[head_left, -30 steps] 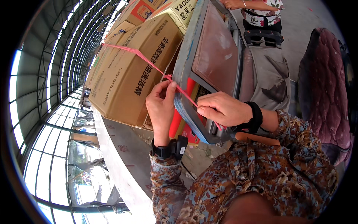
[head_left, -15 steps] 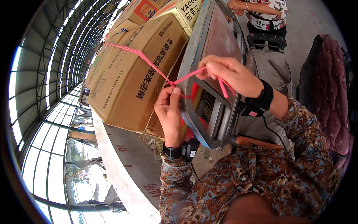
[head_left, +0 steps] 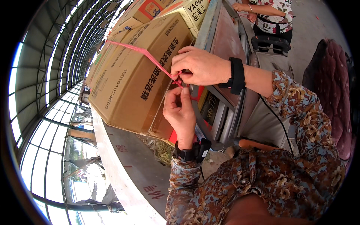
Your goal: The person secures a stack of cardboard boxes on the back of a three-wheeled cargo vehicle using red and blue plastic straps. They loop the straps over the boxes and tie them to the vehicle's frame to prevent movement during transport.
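Note:
A pink plastic cord (head_left: 148,54) runs over the large brown cardboard box (head_left: 123,86) and down its near corner to a knot. My left hand (head_left: 182,112) pinches the cord just below the knot, thumb against the index finger. Right above it, my right hand (head_left: 204,66) has its fingers curled round the cord at the knot, its back toward me. The cord's loose end is mostly hidden by my right hand. Below the hands, the cord passes toward the metal frame (head_left: 200,123) of the cart, next to a dark box (head_left: 208,106) with gold print.
More cartons (head_left: 144,11) and a yellowish box (head_left: 187,15) stand behind the brown box. A person (head_left: 270,15) in a floral top stands at the far right. A quilted maroon cover (head_left: 324,97) is at right; a concrete ledge (head_left: 127,168) lies lower left.
My right hand has moved left from the stretched cord end to the knot. My left hand has shifted slightly right, still pinching the cord. The other person's hands have moved a little.

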The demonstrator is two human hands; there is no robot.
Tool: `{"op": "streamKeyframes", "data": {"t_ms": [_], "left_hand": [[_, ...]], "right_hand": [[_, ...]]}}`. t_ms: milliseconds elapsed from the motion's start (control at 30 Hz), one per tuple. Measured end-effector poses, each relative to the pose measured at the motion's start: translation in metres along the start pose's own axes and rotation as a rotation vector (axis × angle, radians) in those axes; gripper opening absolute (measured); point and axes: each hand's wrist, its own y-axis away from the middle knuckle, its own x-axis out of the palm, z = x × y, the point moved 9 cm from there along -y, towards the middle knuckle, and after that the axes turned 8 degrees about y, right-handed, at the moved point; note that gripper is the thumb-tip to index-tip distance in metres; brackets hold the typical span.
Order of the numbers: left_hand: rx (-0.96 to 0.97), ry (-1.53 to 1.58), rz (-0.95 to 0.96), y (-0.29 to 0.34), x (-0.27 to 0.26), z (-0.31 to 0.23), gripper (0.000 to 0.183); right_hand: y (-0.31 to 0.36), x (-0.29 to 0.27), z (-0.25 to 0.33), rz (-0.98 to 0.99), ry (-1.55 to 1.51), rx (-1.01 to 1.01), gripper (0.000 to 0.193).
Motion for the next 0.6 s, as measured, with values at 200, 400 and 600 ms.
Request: {"op": "streamKeyframes", "data": {"t_ms": [200, 400, 600], "left_hand": [[0.165, -0.204, 0.029, -0.004, 0.013, -0.024, 0.011], [0.191, -0.320, 0.011, 0.000, 0.016, -0.026, 0.009], [0.313, -0.339, -0.014, 0.004, 0.024, -0.039, 0.009]], "right_hand": [[0.004, 0.002, -0.014, 0.100, -0.202, 0.058, 0.015], [-0.010, 0.018, -0.022, 0.360, -0.235, 0.247, 0.022], [-0.016, 0.027, -0.023, 0.672, -0.134, 0.192, 0.022]]}}
